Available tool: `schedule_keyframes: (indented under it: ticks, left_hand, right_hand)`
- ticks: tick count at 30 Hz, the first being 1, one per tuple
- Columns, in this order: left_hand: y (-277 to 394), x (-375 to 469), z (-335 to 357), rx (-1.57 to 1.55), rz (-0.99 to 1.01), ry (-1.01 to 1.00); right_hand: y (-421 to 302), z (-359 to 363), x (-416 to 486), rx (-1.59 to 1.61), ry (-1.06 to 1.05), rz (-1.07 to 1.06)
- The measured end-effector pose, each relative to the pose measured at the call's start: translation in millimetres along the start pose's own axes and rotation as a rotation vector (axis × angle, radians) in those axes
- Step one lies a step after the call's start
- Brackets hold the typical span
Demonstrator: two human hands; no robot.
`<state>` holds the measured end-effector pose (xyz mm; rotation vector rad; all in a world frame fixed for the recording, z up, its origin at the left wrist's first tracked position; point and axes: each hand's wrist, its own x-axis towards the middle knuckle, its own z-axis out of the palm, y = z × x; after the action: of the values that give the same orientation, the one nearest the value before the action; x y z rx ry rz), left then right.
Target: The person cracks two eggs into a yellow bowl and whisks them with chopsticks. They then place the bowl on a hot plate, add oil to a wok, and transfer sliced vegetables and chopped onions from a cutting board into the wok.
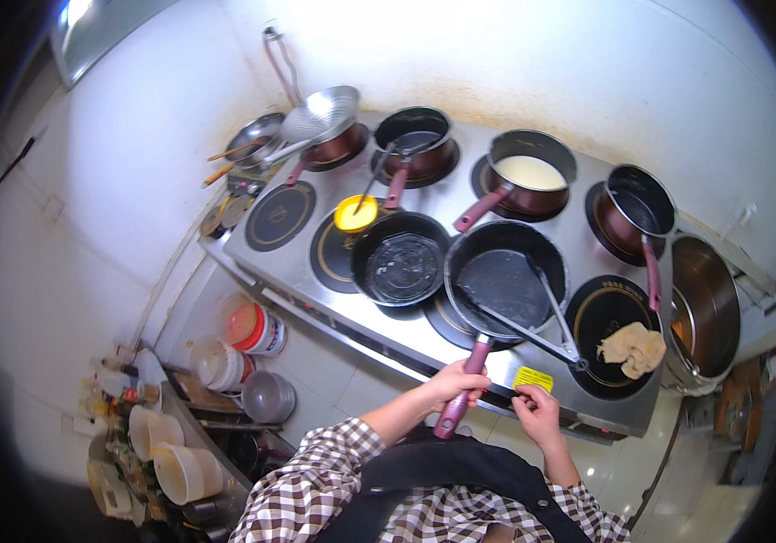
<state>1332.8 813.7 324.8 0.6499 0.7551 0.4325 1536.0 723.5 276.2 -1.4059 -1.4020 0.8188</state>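
Observation:
My left hand (459, 385) is closed around the mauve handle of a black saucepan (503, 288) on the front of the steel cooktop. Metal tongs (564, 343) lean in that pan, their hinged end over its rim. My right hand (536, 407), fingers curled, is at the cooktop's front edge beside a yellow label; whether it grips anything there is unclear. Touching or close to the held pan on its left stands another black pan (401, 261) with a wet-looking bottom. Behind them, a saucepan (530, 175) contains a pale, creamy liquid. A crumpled beige cloth (632, 349) lies on the front right hotplate.
Further saucepans (422, 153) (639, 203) stand at the back. A yellow bowl (355, 214), a perforated strainer (323, 115) and a front left hotplate (281, 216) are leftward. A large steel pot (707, 305) adjoins the right side. Buckets (259, 329) and plastic tubs (188, 472) stand lower left.

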Motion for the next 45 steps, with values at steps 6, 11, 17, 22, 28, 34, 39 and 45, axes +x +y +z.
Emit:
schedule_keyframes:
  ticks: [6,11,17,22,28,34,39,45]
  left_hand:
    - [-9,12,-6,-0.034,-0.004,-0.033]
    - [2,-15,-53,0.060,-0.116,-0.213]
    - [8,-94,-153,0.124,-0.085,-0.067]
    - [23,-151,-256,0.091,-0.022,-0.010]
    - [73,-226,-372,0.475,0.171,-0.005]
    - [121,-289,-462,0.435,0.217,0.238]
    - [157,-326,-533,0.364,0.309,0.414]
    - [179,-366,-619,0.277,0.337,0.694]
  right_hand:
    - [11,11,-9,0.000,-0.018,0.070]
    - [20,20,-39,0.122,0.011,0.218]
    - [3,65,-82,0.125,-0.243,0.594]
    - [-36,181,-58,0.374,-0.141,0.723]
    - [-114,327,30,0.207,-0.291,0.587]
    - [-193,435,134,0.196,-0.635,0.415]
    - [-263,520,235,0.210,-0.754,0.282]
    - [-320,664,392,0.229,-0.771,-0.357]
